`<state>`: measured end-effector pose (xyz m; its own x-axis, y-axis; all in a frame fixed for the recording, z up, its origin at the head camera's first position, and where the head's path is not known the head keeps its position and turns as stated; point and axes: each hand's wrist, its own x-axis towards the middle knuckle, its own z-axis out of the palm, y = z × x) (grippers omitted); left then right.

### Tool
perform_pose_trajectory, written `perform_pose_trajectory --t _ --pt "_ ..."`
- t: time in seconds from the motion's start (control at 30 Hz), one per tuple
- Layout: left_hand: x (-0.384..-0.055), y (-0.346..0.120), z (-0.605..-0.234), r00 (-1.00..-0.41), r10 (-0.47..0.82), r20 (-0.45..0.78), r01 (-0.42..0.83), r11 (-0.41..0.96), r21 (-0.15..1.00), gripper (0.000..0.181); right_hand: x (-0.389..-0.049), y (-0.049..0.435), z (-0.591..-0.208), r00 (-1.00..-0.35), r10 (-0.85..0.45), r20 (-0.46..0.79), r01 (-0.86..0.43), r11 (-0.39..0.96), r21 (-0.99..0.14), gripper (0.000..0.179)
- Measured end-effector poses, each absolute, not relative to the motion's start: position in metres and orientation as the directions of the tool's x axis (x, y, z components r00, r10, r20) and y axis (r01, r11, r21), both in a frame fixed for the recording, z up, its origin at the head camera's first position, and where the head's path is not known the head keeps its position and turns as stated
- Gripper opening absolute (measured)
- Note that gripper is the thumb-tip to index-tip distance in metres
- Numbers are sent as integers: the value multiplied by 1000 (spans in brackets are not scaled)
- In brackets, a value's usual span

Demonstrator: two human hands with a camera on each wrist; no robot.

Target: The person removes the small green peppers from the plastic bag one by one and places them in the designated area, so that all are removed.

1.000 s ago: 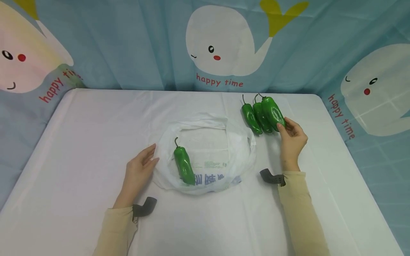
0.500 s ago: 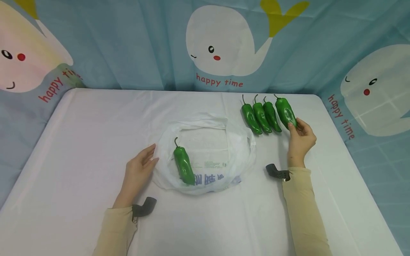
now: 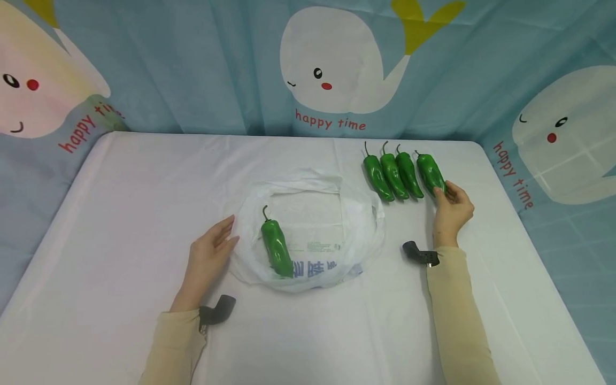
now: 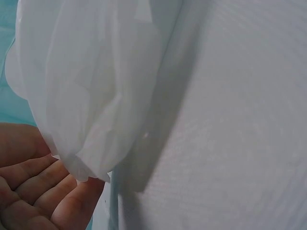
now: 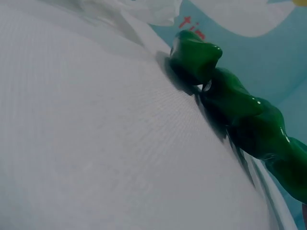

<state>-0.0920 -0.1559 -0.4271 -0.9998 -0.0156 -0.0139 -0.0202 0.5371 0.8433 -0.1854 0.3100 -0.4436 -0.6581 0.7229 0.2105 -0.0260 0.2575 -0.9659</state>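
Observation:
A long green pepper (image 3: 430, 170) lies at the right end of a row, its lower end pinched by my right hand (image 3: 452, 210) between thumb and fingers. Beside it to the left are several similar green peppers (image 3: 389, 175), stems pointing away. One green pepper (image 3: 276, 247) rests inside the white plastic bag (image 3: 363, 230), whose mouth is spread wide. At the bag's left side is my left hand (image 3: 206, 256), fingers relaxed and touching the rim. The left wrist view shows the bag (image 4: 96, 86) against the fingers (image 4: 79, 203). Only the peppers (image 5: 232, 98) show well in the right wrist view.
A white cloth (image 3: 120, 230) covers the table. Behind it hangs a blue curtain (image 3: 202, 69) printed with whales, which also runs along both sides. A dark wrist device (image 3: 418, 253) sits at the right cuff, another dark device (image 3: 217, 310) at the left.
My right hand has carried its pepper to the right from above the row, then lowered it beside the others. The left hand and the bag have stayed in place.

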Motion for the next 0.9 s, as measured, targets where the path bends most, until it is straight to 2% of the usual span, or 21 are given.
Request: perform_pose_trajectory --t 0.37,0.6,0.9 --pt "-93 -155 -428 -1000 -20 -10 -20 544 839 45 -193 312 -450 -729 632 264 21 406 -914 31" --pt "-92 -155 -428 -1000 -18 -14 -22 540 842 45 -192 309 -450 -778 579 245 -4 384 -923 31" --pt "-92 -155 -427 -1000 -21 -12 -21 537 843 45 -193 311 -453 -777 582 240 -77 290 -954 29"
